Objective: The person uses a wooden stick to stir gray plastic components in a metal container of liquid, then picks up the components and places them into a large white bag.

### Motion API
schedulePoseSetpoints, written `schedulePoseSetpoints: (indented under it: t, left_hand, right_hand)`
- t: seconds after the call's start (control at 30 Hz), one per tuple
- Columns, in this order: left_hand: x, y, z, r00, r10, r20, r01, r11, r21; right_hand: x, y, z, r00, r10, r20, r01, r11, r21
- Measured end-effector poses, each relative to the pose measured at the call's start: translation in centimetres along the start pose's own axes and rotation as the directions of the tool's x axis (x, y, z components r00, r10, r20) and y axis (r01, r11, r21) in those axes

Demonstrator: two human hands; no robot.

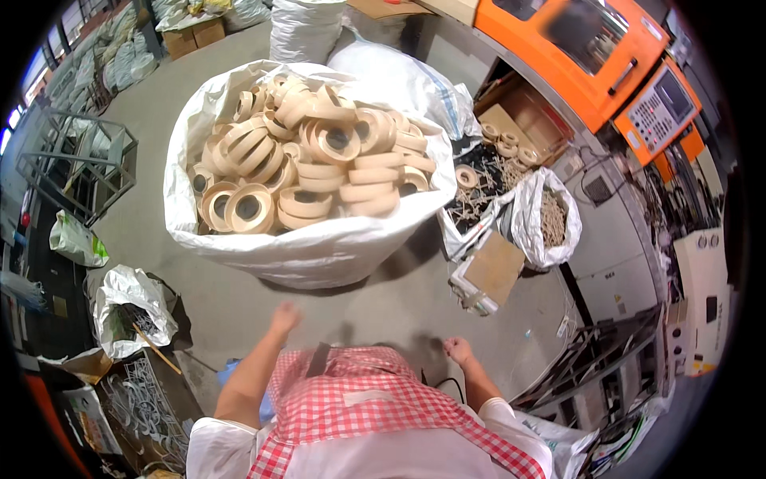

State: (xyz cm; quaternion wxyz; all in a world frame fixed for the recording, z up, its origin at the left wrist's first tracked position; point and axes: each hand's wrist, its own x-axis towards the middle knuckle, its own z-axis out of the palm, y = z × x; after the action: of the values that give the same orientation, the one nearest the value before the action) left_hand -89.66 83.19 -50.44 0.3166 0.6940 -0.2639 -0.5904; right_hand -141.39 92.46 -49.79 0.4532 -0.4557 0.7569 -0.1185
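Note:
My left hand (286, 317) hangs over the floor in front of a large white woven sack (311, 259). Motion smears its fingers, and nothing shows in it. My right hand (456, 349) is held low on the other side of my body, its fingers curled in with no object visible in them. Beige plastic rings (254, 209) fill the sack in a heap above its rim, some stacked, some lying on edge. Neither hand touches the sack. I wear a red and white checked apron (363, 399).
An orange machine (590, 60) with a control panel (658, 104) stands at the far right. Near it are a small white sack (550, 215) of beige pieces and a flattened cardboard piece (493, 270). To the left lie another white sack (132, 307) and a metal frame (80, 164).

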Motion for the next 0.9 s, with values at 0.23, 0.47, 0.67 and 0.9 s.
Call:
schedulePoseSetpoints:
  t: [0.23, 0.47, 0.67, 0.9]
  left_hand:
    - [2.0, 14.4, 4.7, 0.976, -0.174, -0.132, 0.078, 0.843, -0.532]
    - [8.1, 18.1, 8.3, 0.928, -0.181, -0.324, -0.133, 0.653, -0.746]
    - [11.9, 18.1, 9.5, 0.728, -0.475, -0.495, -0.199, 0.544, -0.815]
    - [13.5, 17.5, 10.1, 0.833, -0.429, -0.348, -0.259, 0.254, -0.932]
  right_hand:
    - [12.2, -6.9, -6.0, 0.979, 0.193, -0.07, -0.161, 0.932, 0.326]
    - [29.1, -18.5, -12.6, 0.954, 0.27, -0.127, -0.077, 0.634, 0.769]
    - [37.1, -29.9, -14.6, 0.933, 0.352, -0.08, -0.248, 0.787, 0.565]
    - [47.5, -21.5, -13.7, 0.963, 0.199, -0.184, -0.19, 0.98, 0.064]
